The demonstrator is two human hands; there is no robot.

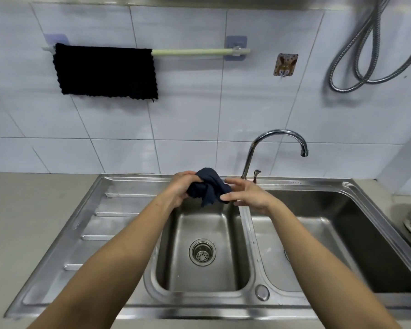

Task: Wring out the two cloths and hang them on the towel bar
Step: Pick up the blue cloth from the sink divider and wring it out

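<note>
— Where were the cloths?
— The black cloth hung on the towel bar; the dark blue cloth was bunched above the left basin.
— And the hands?
— The left hand gripped it — the right hand pinched its end, fingers fairly straight.

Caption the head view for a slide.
Both hands, left and right, hold a dark cloth over the sink; black cloth on bar.
</note>
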